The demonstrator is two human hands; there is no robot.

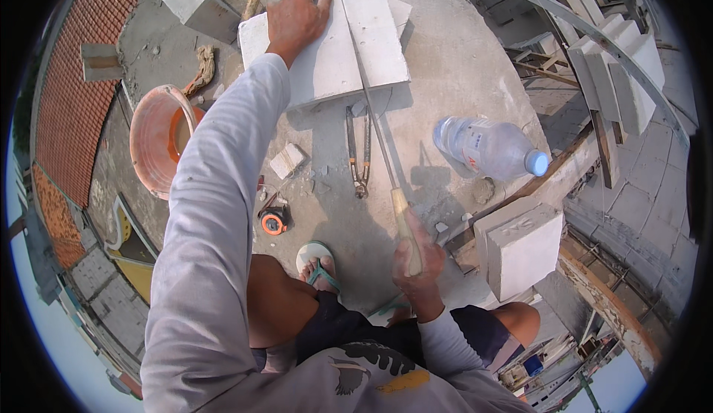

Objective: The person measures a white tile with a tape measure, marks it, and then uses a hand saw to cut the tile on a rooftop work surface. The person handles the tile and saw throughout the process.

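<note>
My right hand (420, 261) is closed around the pale handle of a hand saw (381, 142). The saw's narrow blade runs away from me and lies along a straight line across a white lightweight block (316, 60). A strip of the block (377, 34) is on the right side of that line. My left hand (298, 21) bears down on the block's far left part, fingers bent over its far edge and the thumb toward the blade. How deep the blade sits cannot be made out. Pincers (359, 153) with dark handles lie on the concrete left of the saw.
A plastic bottle (486, 148) with a blue cap lies to the right. Another white block (518, 246) sits nearer, by the slab's edge and a drop. On the left are an orange bucket (152, 142), a tape measure (273, 220) and a block fragment (287, 160).
</note>
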